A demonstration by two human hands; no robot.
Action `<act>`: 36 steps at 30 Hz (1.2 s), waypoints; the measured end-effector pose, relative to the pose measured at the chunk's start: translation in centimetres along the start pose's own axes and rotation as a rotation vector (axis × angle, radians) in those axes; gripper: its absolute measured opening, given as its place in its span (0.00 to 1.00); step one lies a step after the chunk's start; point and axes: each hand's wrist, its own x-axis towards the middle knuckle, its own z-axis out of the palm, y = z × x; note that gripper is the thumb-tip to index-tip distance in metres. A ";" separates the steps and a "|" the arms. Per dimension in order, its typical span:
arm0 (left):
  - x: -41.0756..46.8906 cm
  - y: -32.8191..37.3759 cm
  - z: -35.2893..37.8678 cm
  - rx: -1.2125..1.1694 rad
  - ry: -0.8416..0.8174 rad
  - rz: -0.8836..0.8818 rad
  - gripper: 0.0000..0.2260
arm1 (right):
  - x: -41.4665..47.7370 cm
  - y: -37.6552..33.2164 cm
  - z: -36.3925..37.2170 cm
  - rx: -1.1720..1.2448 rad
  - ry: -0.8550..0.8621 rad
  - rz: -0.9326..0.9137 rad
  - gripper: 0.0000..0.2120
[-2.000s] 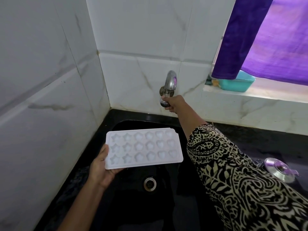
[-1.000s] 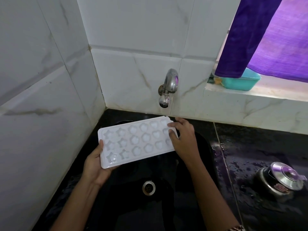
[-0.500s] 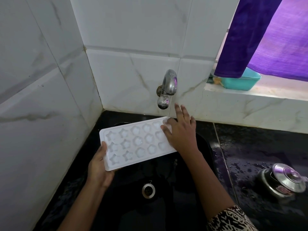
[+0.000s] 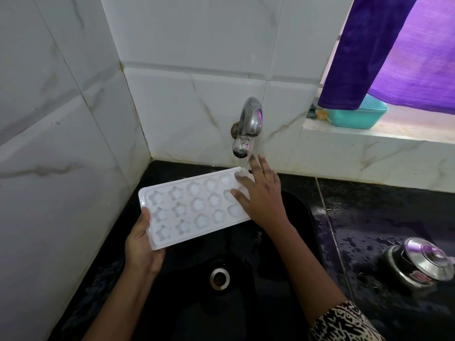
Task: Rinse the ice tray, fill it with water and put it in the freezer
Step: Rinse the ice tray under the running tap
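Rinsing, only just begun by the look of it. Grips the white ice tray (image 4: 194, 210) at its near left end with the left hand (image 4: 141, 244), thumb on the rim and the rest curled underneath, keeping it in the air over the black sink (image 4: 187, 303), above the drain (image 4: 219, 278) and resting on nothing. Lays the right hand (image 4: 263, 198) flat on the far right cells, fingers (image 4: 266, 168) straight and spread, released rather than grasping, just below the spout of the tap (image 4: 248, 119). Two seconds back, gripped the tap's handle with that same hand; since then has let go, brought the tray's far corner up under the spout and slid across the cells. Shows a faint stream (image 4: 249, 161) at that corner, so probably turned on and wetting only the end cells. Means, for the task: rinse barely started, star-shaped cells at the left likely dry, filling and freezer both ahead. Calls next, at a guess, for sweeping the tray along under the water, then tipping it out. Risks little beyond splashing the wet surface (image 4: 381, 217) beside the steel pot (image 4: 426, 262).
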 end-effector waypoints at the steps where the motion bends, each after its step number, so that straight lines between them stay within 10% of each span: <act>1: -0.1 -0.1 -0.1 -0.002 -0.004 -0.002 0.17 | 0.0 0.4 -0.2 -0.003 -0.009 0.019 0.17; 18: -0.6 -1.3 1.7 0.073 0.018 0.062 0.17 | -1.2 -0.4 0.3 0.006 -0.099 0.073 0.40; 24: -1.0 -1.4 1.3 0.111 0.002 0.067 0.18 | -1.2 1.6 -0.1 -0.031 0.005 0.088 0.27; 36: -1.0 -1.3 1.9 0.085 0.029 0.108 0.17 | -1.1 -0.4 0.5 0.002 0.003 0.075 0.33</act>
